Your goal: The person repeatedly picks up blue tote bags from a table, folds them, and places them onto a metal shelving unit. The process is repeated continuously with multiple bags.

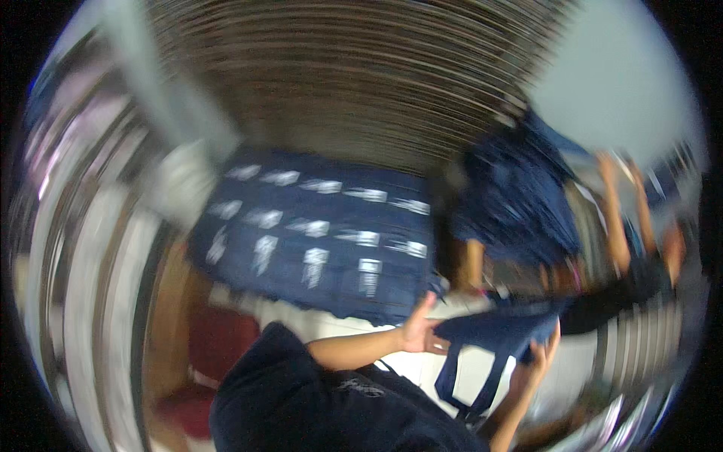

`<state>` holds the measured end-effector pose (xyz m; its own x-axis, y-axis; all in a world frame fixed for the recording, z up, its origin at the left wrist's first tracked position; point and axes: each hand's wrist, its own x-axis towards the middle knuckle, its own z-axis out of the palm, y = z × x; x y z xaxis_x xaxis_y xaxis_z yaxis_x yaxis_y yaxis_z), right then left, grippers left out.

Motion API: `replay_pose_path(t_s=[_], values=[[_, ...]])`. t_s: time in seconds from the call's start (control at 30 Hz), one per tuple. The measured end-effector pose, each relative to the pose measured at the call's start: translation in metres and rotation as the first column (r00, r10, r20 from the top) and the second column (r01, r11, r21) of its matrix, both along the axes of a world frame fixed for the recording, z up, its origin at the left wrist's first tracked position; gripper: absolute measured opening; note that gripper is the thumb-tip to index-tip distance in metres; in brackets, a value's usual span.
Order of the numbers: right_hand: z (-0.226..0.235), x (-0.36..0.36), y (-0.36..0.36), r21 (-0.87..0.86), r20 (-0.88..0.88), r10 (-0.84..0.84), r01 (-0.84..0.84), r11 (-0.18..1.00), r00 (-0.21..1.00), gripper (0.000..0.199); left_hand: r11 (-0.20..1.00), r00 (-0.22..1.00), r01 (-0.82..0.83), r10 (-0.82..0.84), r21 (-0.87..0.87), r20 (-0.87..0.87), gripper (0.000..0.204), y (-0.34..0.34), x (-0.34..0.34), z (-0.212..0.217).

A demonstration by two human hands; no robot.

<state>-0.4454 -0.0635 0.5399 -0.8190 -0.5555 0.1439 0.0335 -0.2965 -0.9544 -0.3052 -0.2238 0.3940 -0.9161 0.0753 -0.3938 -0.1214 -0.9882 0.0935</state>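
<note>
A navy cloth piece with a hanging strap loop (pixel 497 328), much like a tote bag, is stretched between my two hands in front of my body. Its left edge is pinched by my left hand (pixel 419 332), whose thumb points up. My right hand (pixel 539 360) grips the other side, with fingers partly behind the cloth. Just beyond my left hand lies a broad layout of folded navy cloth pieces (pixel 301 226) in rows, each showing a white printed patch. Motion blur hides fine detail.
A heap of navy cloth (pixel 520 196) rises at the right. Beside it, another person's raised hands (pixel 614 177) and dark sleeve reach in. A red chair (pixel 215 331) stands at the lower left, near pale stacked material (pixel 105 241). Ribbed brown sheeting (pixel 339 83) spans the far side.
</note>
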Motion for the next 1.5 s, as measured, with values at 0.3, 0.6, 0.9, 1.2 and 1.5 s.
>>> replay_pose_path(t_s=[0.3, 0.6, 0.9, 1.2, 1.5], values=[[-0.053, 0.070, -0.088, 0.128, 0.168, 0.494, -0.516, 0.847, 0.853, 0.075, 0.690, 0.710, -0.622, 0.696, -0.371, 0.104, 0.053, -0.020, 0.155, -0.018], [-0.138, 0.213, -0.106, 0.176, 0.639, 0.769, -0.974, -0.144, 0.002, 0.069, -0.177, -0.093, -0.749, 0.982, -0.638, -0.163, 0.049, 0.144, 0.341, 0.049], [-0.127, 0.409, -0.064, 0.221, 0.419, 0.736, -0.727, -0.650, -0.531, 0.045, -0.593, -0.712, -0.135, 0.615, -0.794, -0.338, 0.073, 0.435, 0.465, 0.137], [-0.062, 0.658, 0.048, 0.351, 0.096, 0.634, -0.569, -0.743, -0.768, 0.039, -0.562, -0.864, 0.160, 0.318, -0.812, -0.390, 0.071, 0.642, 0.570, 0.134], [0.002, 0.838, 0.102, 0.733, -0.323, 0.154, -0.350, -0.584, -0.934, 0.056, -0.297, -0.953, 0.059, 0.266, -0.953, -0.142, 0.061, 0.753, 0.704, 0.076]])
